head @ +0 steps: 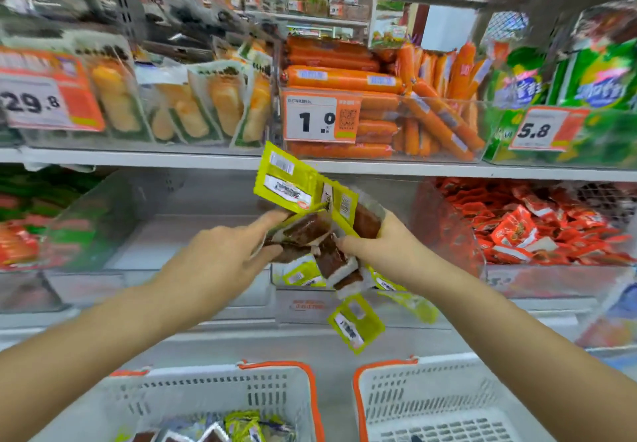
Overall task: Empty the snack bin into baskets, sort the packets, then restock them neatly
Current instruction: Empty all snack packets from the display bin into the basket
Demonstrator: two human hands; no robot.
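Both my hands hold one bunch of yellow-green snack packets (303, 207) with brown contents, in front of the lower shelf. My left hand (224, 255) grips the bunch from the left, forefinger stretched along it. My right hand (382, 245) grips it from the right. One packet (355, 326) hangs or falls below the bunch, blurred. The clear snack bin (213, 200) behind my hands shows a bare floor on its left side. Below stand two white baskets with orange rims: the left basket (220, 397) holds several packets, the right basket (431, 397) looks bare inside.
The upper shelf carries bins of orange sausages (344, 79), bread-like packs (179, 104) and green packs (593, 83), with price tags on the fronts. A bin of red packets (537, 224) stands to the right on the lower shelf, another bin (51, 228) to the left.
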